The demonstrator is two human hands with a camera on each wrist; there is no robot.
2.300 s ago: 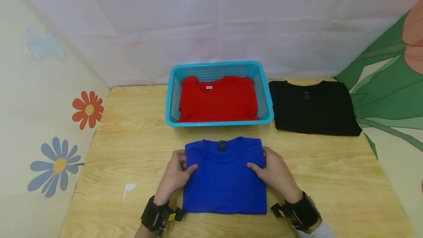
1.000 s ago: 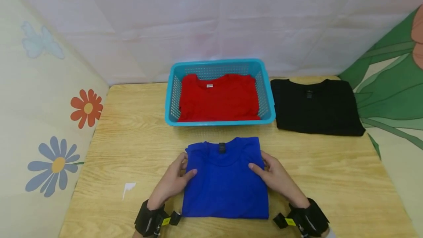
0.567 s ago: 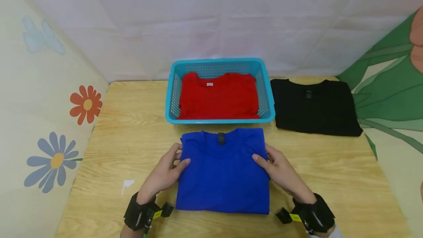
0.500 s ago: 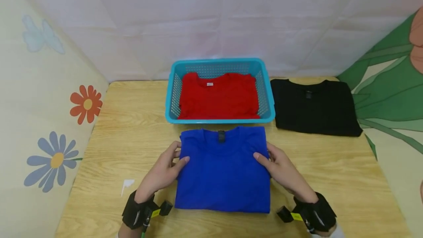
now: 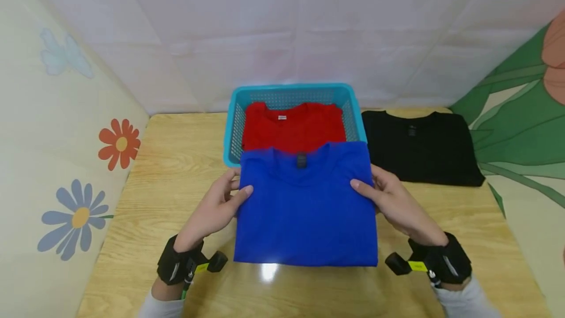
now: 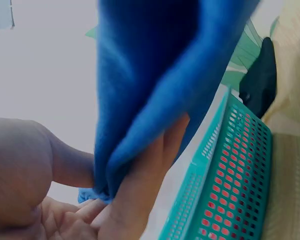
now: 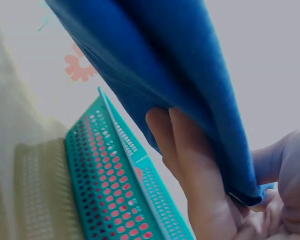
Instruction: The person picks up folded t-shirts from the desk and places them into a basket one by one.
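Observation:
A folded blue T-shirt (image 5: 306, 210) hangs flat above the table, its collar edge overlapping the front of the turquoise basket (image 5: 235, 126) in the head view. My left hand (image 5: 220, 202) pinches its left side, thumb on top and fingers underneath. On the opposite side my right hand (image 5: 393, 200) holds it the same way. Both wrist views show the layered cloth (image 6: 140, 100) between thumb and fingers, raised beside the basket's perforated wall (image 7: 105, 175). Inside the basket lies a folded red T-shirt (image 5: 293, 129), its lower part hidden behind the blue one.
Right of the basket, a folded black T-shirt (image 5: 421, 148) lies on the wooden table (image 5: 176, 151). A white cloth backdrop (image 5: 282, 38) rises behind the basket. Flower-printed panels (image 5: 66, 161) border both sides.
Both hands have lifted the blue T-shirt off the table and moved it forward toward the basket, where it now covers the basket's front rim. The red and black shirts stay put.

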